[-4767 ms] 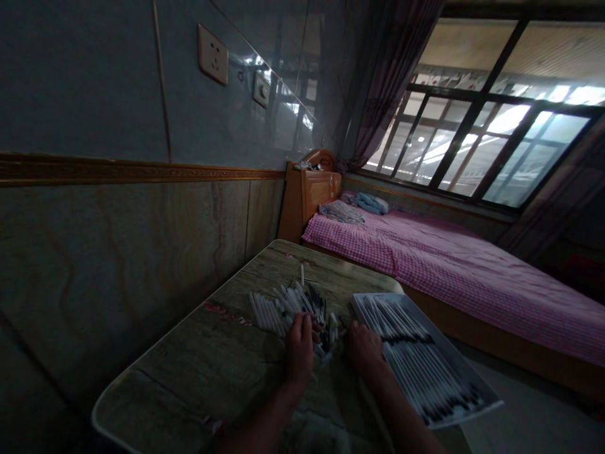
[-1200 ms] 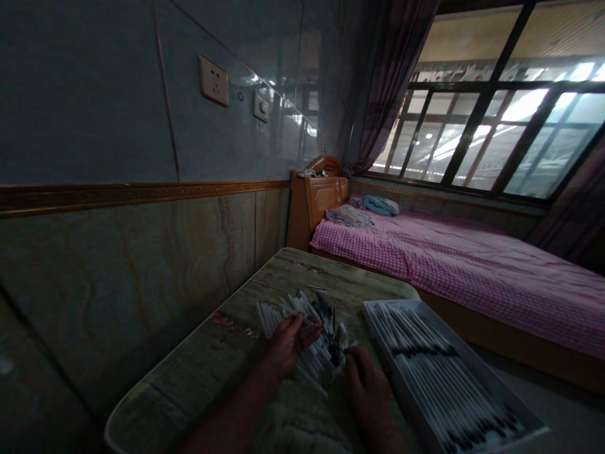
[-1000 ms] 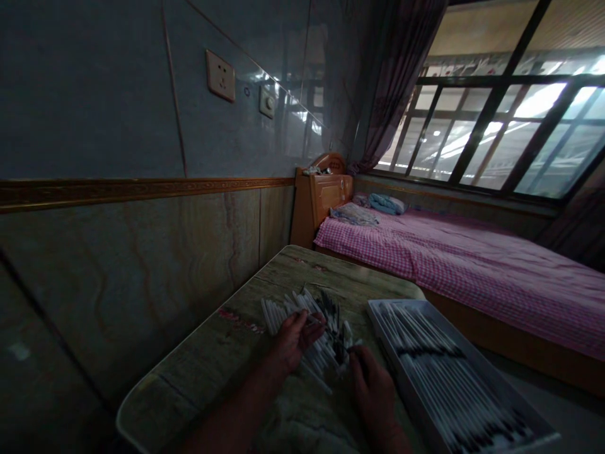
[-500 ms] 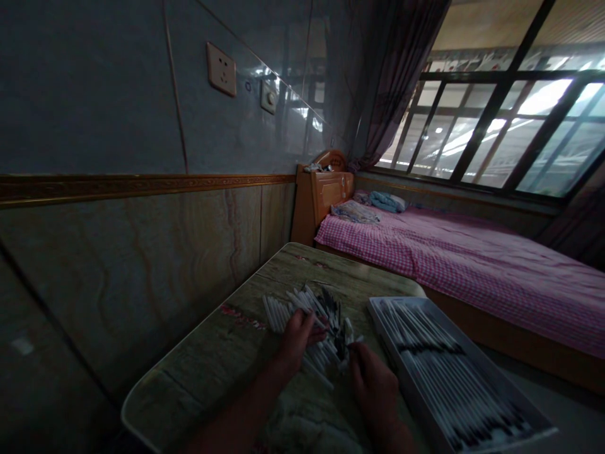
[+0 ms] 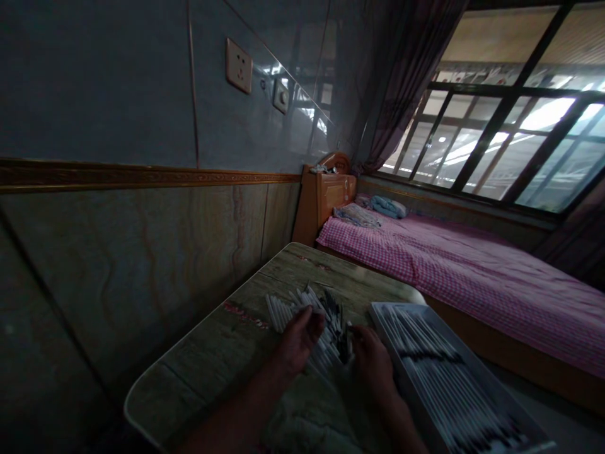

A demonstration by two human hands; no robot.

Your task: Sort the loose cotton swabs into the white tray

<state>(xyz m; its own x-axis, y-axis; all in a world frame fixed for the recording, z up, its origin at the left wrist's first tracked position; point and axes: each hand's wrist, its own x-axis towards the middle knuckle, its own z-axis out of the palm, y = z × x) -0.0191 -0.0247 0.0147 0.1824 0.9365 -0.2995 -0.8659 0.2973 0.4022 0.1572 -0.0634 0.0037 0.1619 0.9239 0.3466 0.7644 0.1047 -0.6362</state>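
Observation:
On the table lies a loose heap of slim white and black pen-like sticks (image 5: 282, 311), the white ones mostly to the left and dark ends near the middle. My left hand (image 5: 299, 340) is over the heap with its fingers curled inward; what they hold, if anything, is hidden. At the heap's right side, my right hand (image 5: 373, 359) is closed, thumb and fingers pinched beside a small white-tipped piece, which it seems to grip. To its right stands a shallow pale box (image 5: 401, 394) filled with rows of long white sticks with black ends.
The stone-patterned table (image 5: 198, 372) has rounded corners and stands close to a tiled wall (image 5: 189, 239). Beyond its far edge is a bed (image 5: 454, 252) with a pink checked sheet and a wooden headboard (image 5: 326, 195). A window is at the upper right.
My left hand has turned and its fingers have drawn inward over the heap. My right hand has moved slightly up and right. The view has shifted a little.

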